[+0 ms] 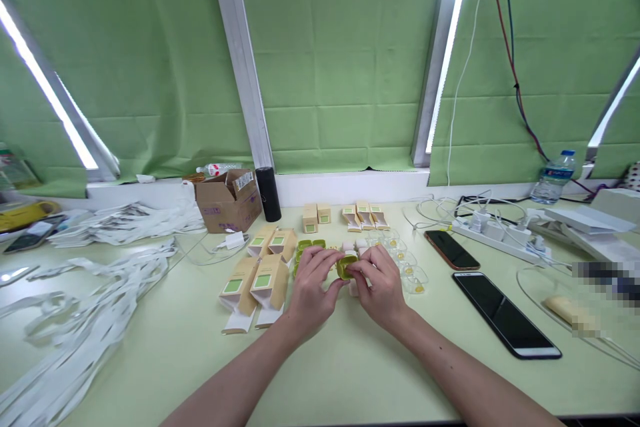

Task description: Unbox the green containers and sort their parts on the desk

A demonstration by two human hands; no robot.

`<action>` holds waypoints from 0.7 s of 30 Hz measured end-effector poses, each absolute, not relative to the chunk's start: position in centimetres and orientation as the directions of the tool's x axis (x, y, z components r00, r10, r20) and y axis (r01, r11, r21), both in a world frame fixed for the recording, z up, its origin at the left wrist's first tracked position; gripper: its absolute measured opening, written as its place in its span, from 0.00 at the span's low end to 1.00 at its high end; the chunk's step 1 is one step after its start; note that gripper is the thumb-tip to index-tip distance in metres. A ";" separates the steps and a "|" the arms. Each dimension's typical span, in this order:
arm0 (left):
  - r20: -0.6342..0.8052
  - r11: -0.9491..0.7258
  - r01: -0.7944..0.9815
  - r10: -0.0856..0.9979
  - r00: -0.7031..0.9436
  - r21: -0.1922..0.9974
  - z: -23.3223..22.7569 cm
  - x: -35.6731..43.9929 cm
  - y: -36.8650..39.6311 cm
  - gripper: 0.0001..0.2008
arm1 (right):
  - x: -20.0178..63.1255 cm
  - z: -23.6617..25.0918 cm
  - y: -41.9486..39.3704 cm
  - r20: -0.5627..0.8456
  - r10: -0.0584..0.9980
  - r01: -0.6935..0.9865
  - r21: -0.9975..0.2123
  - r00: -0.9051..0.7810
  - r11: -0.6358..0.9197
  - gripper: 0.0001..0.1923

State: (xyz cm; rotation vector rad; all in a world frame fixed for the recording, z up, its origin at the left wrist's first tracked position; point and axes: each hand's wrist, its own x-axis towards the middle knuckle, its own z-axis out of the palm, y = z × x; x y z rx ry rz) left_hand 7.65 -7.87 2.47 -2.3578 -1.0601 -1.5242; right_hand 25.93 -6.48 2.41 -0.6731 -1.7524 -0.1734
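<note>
Over the middle of the table, my left hand [314,287] pinches a small olive-green square cup [345,267] between thumb and fingers. From the other side, my right hand [381,288] grips the same cup with closed fingertips. Whatever is inside the cup is too small to tell. More green cups [305,245] stand together just behind my left hand. Small whitish pieces [349,246] lie behind and partly under my hands. Clear plastic covers [409,271] with yellow spots are spread to the right of my right hand. Open kraft boxes [270,280] with green labels stand left of my left hand.
More kraft boxes [365,215] stand at the back. Two phones [505,313] [453,249] and a power strip [500,240] with cables lie right. White straps [115,307] cover the left side. A cardboard carton [229,202] and black cylinder [269,195] stand behind.
</note>
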 end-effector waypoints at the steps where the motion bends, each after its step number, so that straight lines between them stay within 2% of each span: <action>1: 0.847 -0.743 0.622 0.477 0.234 0.247 2.5 7.7 -7.9 0.21 | 25.9 2.4 -6.5 0.927 0.347 0.522 -0.228 -0.142 0.822 0.12; 21: 0.839 -0.730 0.628 0.498 0.220 0.269 2.4 7.7 -7.8 0.22 | 26.0 2.3 -6.5 0.941 0.311 0.513 -0.203 -0.134 0.834 0.11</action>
